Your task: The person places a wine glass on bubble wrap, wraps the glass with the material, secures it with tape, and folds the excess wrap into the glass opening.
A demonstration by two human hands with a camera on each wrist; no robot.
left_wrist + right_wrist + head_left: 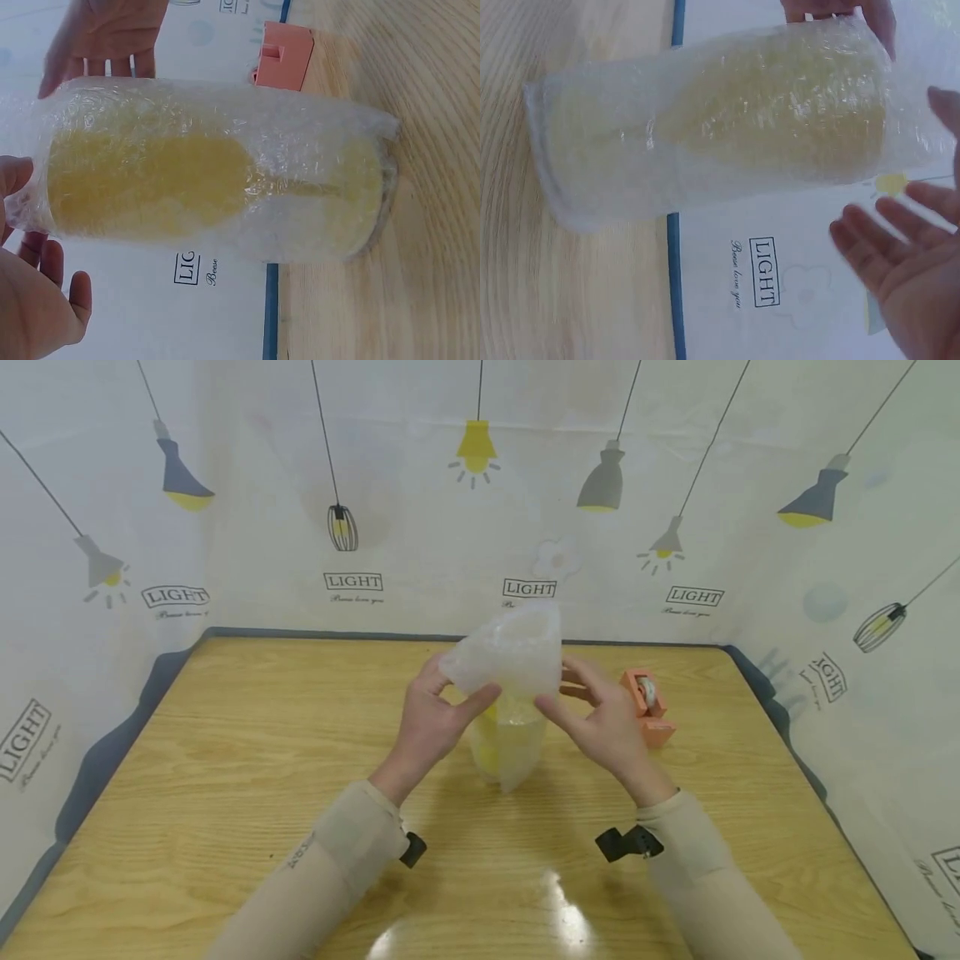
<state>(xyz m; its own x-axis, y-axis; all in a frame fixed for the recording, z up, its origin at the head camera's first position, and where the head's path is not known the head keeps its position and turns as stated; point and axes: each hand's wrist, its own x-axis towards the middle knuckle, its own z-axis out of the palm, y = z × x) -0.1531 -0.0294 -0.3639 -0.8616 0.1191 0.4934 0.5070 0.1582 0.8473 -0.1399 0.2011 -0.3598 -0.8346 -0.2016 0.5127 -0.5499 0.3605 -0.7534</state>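
A yellow stemmed glass (150, 184) stands upright on the table, showing through the bubble wrap (517, 652) around it. The loose upper end of the wrap rises above the glass as a slanted flap. My left hand (431, 718) pinches this upper part from the left, thumb in front and forefinger behind. On the other side, my right hand (603, 718) has its thumb against the wrap, with its fingers extended and spread. The right wrist view shows those fingers (877, 247) apart from the wrapped glass.
An orange tape dispenser (657, 732) with a roll of tape stands just right of my right hand. The wooden table (225, 760) is bordered by a light backdrop (420, 468) printed with lamps.
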